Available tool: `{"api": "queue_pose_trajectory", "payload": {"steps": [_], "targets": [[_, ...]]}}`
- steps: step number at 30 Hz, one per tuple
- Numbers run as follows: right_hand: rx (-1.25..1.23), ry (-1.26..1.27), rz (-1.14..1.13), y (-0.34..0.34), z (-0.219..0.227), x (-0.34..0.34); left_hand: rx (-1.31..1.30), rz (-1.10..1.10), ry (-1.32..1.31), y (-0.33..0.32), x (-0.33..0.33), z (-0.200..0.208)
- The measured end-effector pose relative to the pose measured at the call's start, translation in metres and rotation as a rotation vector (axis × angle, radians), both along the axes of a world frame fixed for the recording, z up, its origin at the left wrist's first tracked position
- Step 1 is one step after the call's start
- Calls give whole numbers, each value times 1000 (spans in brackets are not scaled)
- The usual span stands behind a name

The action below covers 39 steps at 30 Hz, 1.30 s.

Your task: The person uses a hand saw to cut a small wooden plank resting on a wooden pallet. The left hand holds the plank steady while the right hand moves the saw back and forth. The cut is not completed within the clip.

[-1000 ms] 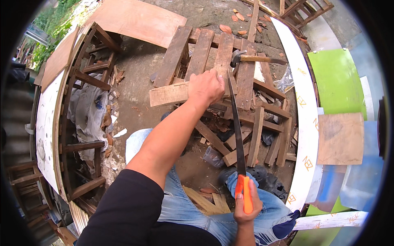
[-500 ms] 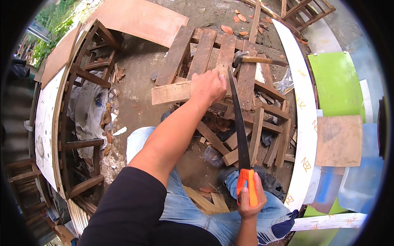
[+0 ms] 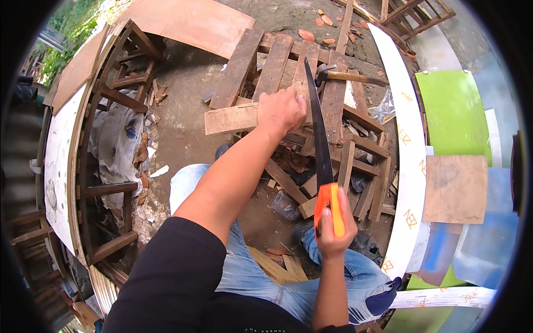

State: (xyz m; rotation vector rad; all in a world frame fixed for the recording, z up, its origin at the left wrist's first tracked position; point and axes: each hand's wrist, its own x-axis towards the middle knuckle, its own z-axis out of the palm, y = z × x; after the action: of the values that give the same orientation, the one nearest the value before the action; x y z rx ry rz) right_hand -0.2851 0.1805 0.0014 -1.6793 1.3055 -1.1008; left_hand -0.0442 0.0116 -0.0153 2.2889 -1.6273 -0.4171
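Observation:
My left hand [image 3: 282,111] is closed over a short wooden board [image 3: 232,119], pressing it against a slatted wooden pallet [image 3: 273,69]. The board's left end sticks out beyond the slats; its right part is hidden by my hand. In my right hand [image 3: 337,230] is a hand saw [image 3: 319,133], gripped by its orange and yellow handle. The dark blade points away from me and lies along the right side of my left hand, close to the board's edge. A hammer [image 3: 352,77] with a wooden handle rests on the pallet just right of the saw tip.
Loose wood pieces [image 3: 363,166] lie piled below the pallet, beside a clear plastic cup [image 3: 285,206]. A wooden frame with a white top [image 3: 62,183] stands at left. A long white board [image 3: 401,139] runs along the right, with a green panel [image 3: 452,114] and a brown square board [image 3: 456,188] beyond.
My right hand has pushed the saw forward, away from me, so the handle and blade tip sit farther up. My left hand stays on the board.

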Motion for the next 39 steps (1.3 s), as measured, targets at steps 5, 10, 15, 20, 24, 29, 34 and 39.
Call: {"api": "queue_pose_trajectory", "payload": {"steps": [5, 10, 15, 20, 24, 29, 34, 39], "targets": [[195, -53, -48, 98, 16, -53, -27, -16, -17, 0, 0, -7], [102, 23, 0, 24, 14, -16, -45, -45, -43, 1, 1, -8], [-29, -46, 93, -65, 10, 34, -2, -7, -53, 2, 0, 2], [29, 31, 44, 7, 28, -13, 38, 39, -5, 0, -3, 2], [218, 3, 23, 73, 40, -55, 1, 4, -6, 0, -1, -5], [119, 50, 64, 17, 44, -15, -10, 3, -2, -2, 0, -5], [-40, -12, 151, -82, 30, 53, 15, 33, -2, 0, -3, 3], [57, 58, 80, -5, 31, 4, 21, 45, 14, -3, -2, 0]]}}
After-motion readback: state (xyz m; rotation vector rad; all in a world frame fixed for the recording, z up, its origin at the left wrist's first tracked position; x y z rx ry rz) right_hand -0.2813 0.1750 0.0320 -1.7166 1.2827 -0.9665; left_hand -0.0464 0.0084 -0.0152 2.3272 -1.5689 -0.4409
